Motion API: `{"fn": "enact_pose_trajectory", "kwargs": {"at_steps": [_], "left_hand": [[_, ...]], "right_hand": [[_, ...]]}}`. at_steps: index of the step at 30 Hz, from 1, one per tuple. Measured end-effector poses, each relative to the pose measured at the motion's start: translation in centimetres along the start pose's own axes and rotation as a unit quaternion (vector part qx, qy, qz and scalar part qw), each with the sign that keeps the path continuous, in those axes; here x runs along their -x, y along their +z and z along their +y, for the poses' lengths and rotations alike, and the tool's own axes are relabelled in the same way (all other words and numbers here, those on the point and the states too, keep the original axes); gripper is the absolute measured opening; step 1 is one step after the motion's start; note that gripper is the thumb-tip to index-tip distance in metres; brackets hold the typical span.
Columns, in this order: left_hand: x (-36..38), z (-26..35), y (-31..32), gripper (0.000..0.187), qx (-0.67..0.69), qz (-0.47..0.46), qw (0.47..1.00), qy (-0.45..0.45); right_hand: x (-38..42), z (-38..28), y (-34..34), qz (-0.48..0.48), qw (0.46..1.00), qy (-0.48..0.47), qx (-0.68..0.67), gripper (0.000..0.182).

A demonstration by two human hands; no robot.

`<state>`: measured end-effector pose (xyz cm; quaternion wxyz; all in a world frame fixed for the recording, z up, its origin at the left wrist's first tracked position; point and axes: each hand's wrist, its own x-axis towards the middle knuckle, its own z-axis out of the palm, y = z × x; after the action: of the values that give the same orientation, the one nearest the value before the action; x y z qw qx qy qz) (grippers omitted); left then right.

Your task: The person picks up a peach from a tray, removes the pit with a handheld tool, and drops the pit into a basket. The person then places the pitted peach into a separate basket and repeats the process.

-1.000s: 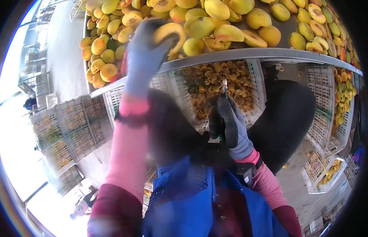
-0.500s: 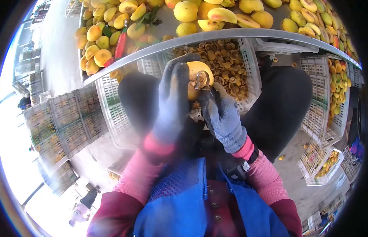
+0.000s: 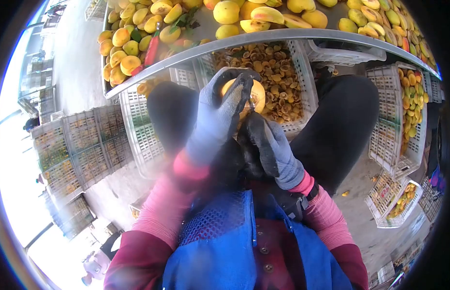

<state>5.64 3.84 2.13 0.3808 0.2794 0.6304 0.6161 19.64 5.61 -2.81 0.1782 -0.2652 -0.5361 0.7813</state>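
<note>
Over the crate (image 3: 302,104), left hand (image 3: 220,113) grips a peach (image 3: 256,94); right hand (image 3: 271,147) clenches a tool.

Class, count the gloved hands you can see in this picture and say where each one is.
2. The left hand wraps its fingers over a yellow fruit above the lap; the right hand is just below it, against the fruit's underside. None seem hidden.

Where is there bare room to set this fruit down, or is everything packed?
The table has bare metal only between the left fruit pile and the middle fruits. The pit crate under the left hand and its fruit is crowded. The empty white crate on the right is free.
</note>
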Motion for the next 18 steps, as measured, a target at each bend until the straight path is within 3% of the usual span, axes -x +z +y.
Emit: {"fn": "enact_pose_trajectory", "kwargs": {"at_steps": [1,2,3,5,6,9,10,12,15,18], "left_hand": [[0.1,-0.2,0.2,0.023,-0.017,0.003,1.0,0.012],[0.2,-0.4,0.4,0.022,-0.006,0.006,1.0,0.028],[0.3,-0.5,0.5,0.021,0.0,0.001,1.0,0.02],[0.3,-0.5,0.5,0.021,0.012,-0.008,1.0,0.007],[0.1,-0.3,0.1,0.019,-0.055,-0.026,0.998,0.017],[0.2,-1.0,0.2,0.019,0.001,-0.03,0.999,0.042],[-0.2,-1.0,-0.3,0.019,-0.046,-0.045,0.998,-0.015],[-0.4,-1.6,-0.6,0.02,-0.084,-0.052,0.995,0.016],[-0.6,-2.4,-1.1,0.023,-0.159,-0.059,0.982,0.088],[-0.6,-2.6,-1.4,0.023,-0.128,-0.064,0.987,0.079]], "right_hand": [[-0.2,-1.1,0.0,-0.017,0.997,0.057,-0.054,0.031],[-0.1,-3.0,-0.4,-0.045,0.962,0.174,-0.207,0.034],[-0.1,-4.4,-0.4,-0.073,0.888,0.285,-0.353,0.039],[-0.1,-4.4,0.1,-0.081,0.855,0.311,-0.408,0.047],[-0.1,-4.3,0.3,-0.084,0.837,0.322,-0.435,0.05],[0.0,-3.7,0.2,-0.081,0.878,0.3,-0.364,0.057],[-0.1,-3.5,0.0,-0.081,0.872,0.311,-0.368,0.056],[-0.4,-2.9,-0.1,-0.082,0.861,0.332,-0.376,0.055],[-0.6,-2.3,0.0,-0.161,0.75,0.342,-0.542,0.051],[-0.5,-1.3,0.0,-0.158,0.733,0.334,-0.571,0.05]]}}
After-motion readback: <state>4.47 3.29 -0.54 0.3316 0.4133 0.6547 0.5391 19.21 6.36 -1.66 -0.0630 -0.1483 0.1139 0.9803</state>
